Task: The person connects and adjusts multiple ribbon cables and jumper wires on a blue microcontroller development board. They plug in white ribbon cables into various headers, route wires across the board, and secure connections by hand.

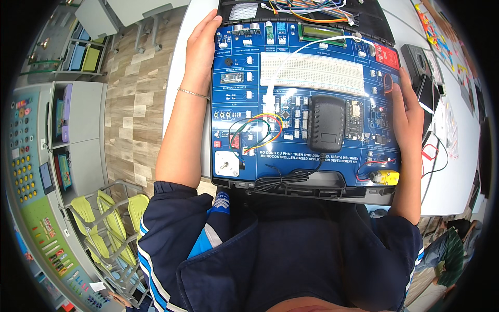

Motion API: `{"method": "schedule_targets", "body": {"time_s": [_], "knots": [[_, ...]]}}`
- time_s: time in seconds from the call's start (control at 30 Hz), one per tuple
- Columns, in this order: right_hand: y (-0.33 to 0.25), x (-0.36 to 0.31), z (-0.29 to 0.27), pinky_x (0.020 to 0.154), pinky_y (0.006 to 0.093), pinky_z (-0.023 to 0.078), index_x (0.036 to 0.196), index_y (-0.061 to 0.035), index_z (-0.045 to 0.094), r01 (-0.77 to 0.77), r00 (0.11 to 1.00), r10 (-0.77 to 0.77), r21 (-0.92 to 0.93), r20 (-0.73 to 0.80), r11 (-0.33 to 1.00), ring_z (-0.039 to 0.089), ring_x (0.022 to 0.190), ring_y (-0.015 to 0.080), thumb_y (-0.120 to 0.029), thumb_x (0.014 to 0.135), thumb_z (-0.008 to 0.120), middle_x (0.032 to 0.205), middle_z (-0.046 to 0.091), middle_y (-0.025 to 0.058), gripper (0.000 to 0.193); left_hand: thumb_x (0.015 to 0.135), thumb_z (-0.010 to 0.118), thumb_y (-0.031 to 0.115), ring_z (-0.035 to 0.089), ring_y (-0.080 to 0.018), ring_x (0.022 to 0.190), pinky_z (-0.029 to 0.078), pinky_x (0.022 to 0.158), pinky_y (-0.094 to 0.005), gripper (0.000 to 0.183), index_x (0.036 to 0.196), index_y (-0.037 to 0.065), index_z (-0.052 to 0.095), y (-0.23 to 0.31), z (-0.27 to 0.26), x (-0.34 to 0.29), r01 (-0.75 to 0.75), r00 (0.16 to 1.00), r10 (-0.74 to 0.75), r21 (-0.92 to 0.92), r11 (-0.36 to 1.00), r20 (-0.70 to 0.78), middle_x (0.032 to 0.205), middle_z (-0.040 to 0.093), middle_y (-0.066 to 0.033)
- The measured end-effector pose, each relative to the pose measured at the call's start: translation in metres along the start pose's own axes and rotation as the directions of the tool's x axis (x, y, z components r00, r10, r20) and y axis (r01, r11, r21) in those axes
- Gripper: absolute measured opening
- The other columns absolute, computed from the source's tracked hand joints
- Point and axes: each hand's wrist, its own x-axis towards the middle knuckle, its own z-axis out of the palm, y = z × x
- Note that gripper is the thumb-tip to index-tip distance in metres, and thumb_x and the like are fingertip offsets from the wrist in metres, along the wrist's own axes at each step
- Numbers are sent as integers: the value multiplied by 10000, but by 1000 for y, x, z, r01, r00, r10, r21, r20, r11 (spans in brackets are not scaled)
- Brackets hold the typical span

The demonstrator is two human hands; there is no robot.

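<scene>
An open black case with a blue microcontroller kit board [291, 143] lies in front of me, its near edge against my body. My left hand [202, 47] is closed on the case's left side near the hinge, fingers extended along the edge and partly hidden. My right hand [408, 106] grips the right side, its thumb by the board's edge. On the board are a white breadboard [312, 72], a black power adapter [326, 125] with a coiled cable [280, 179], coloured jumper wires [260, 125], a stepper motor [226, 164] and a yellow gear motor [384, 177]. A white cable [296, 50] arches over it.
The case lid [374, 23] leans back, holding more jumper wires [306, 8]. On the white table [452, 187] to the right lie a multimeter [416, 60] and loose leads. Green chairs [109, 213] and grey cabinets [86, 114] stand at left. Another person [449, 255] is at lower right.
</scene>
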Motion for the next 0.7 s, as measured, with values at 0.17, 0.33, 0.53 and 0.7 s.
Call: {"method": "schedule_targets", "body": {"time_s": [0.17, 0.33, 0.53, 0.7], "knots": [[0, 0, 0, 1128, 358, 405, 1482, -40, 517, 8, 1000, -8, 11, -5, 1000, 521, 1394, 315, -356, 1061, 539, 1497, 532, 221, 527, 988, 660, 214, 681, -130, 1035, 548, 881, -251, 499, 1427, -4, 567, -5, -2, 4, -20, 1000, 20, -62, 998, -11, 1237, 699, -127], [-2, -1, 0, 1130, 358, 403, 1482, -38, 518, 1, 1000, -1, 9, -2, 1000, 517, 1398, 312, -356, 1060, 541, 1499, 531, 220, 528, 986, 663, 214, 681, -132, 1044, 548, 886, -252, 495, 1421, -5, 573, -6, -3, 4, -30, 999, 29, -43, 999, -17, 1245, 697, -132], [0, 0, 0, 1127, 360, 407, 1483, -42, 518, -6, 1000, 6, 15, 4, 1000, 522, 1393, 314, -360, 1060, 541, 1499, 530, 219, 530, 988, 660, 216, 687, -129, 1025, 551, 877, -251, 493, 1421, -2, 574, -4, -2, 2, -32, 999, 31, -28, 999, -20, 1237, 701, -132], [-1, 0, 0, 1122, 361, 414, 1484, -49, 519, -15, 1000, 15, 12, 6, 1000, 528, 1387, 315, -363, 1060, 540, 1497, 534, 218, 529, 1018, 624, 241, 636, -144, 1165, 500, 983, -256, 502, 1440, -21, 548, 1, 1, -1, 6, 1000, -6, -1, 1000, -10, 1354, 646, -132]]}}
